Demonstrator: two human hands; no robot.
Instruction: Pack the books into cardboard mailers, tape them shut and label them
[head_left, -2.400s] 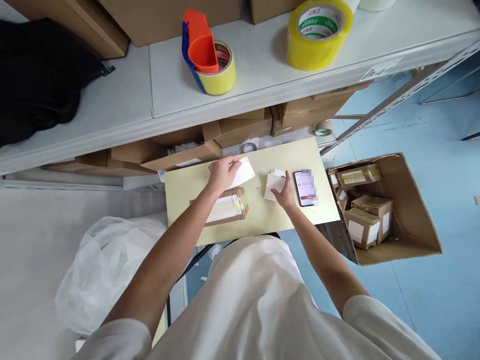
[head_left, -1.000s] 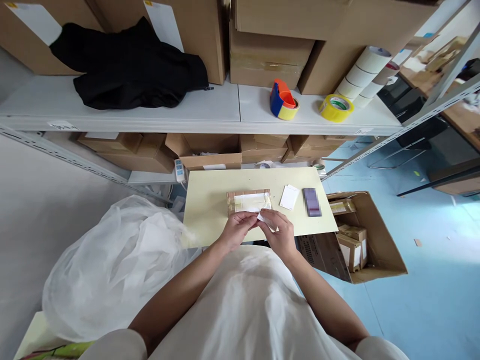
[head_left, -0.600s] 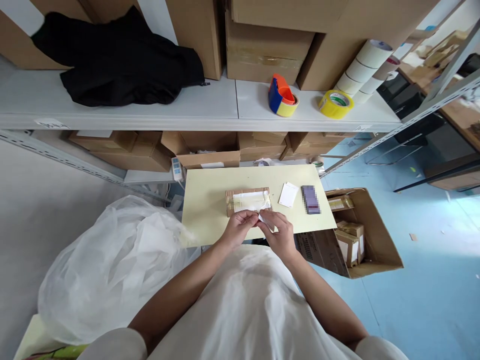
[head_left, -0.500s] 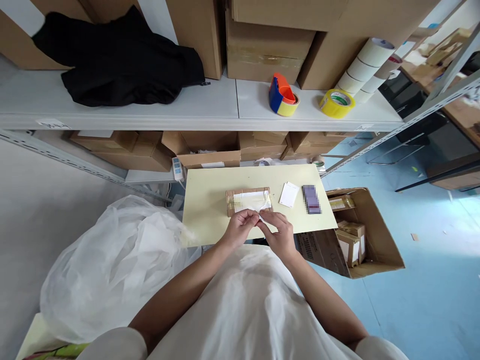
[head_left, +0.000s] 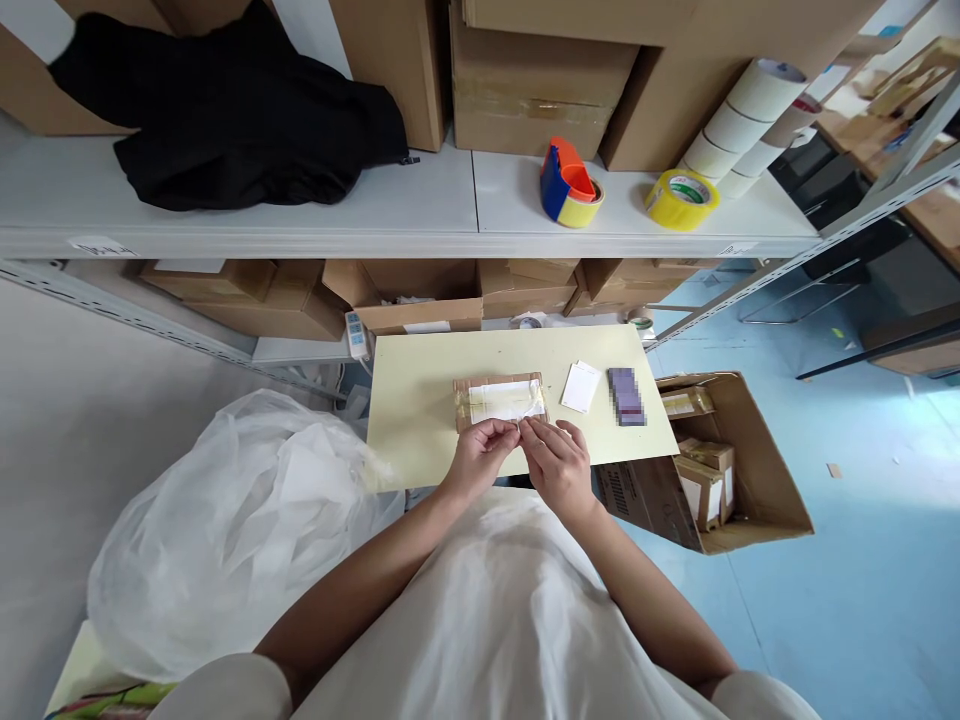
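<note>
A small taped cardboard box (head_left: 462, 404) lies on a pale yellow table (head_left: 409, 400), a white label (head_left: 504, 400) on its top under clear tape. My left hand (head_left: 480, 455) is closed in a pinch just in front of the box's near edge. Beside it, my right hand (head_left: 559, 465) has its fingertips pressed together, meeting those of the left. A tiny whitish bit shows between the fingertips, too small to name. White slips of paper (head_left: 580, 387) and a blurred-out purple rectangular object (head_left: 626, 397) lie to the right of the box.
An open carton (head_left: 772, 470) holding several small boxes stands right of the table. Left is a big translucent plastic bag (head_left: 225, 540). The shelf (head_left: 300, 225) ahead bears a black garment (head_left: 255, 120), a tape dispenser (head_left: 570, 185), a yellow tape roll (head_left: 682, 200) and cartons.
My right hand has rolled over slightly, showing more of its back, its thumb now differently placed. Less of the whitish bit shows between the fingers. The left hand and box stay nearly in place.
</note>
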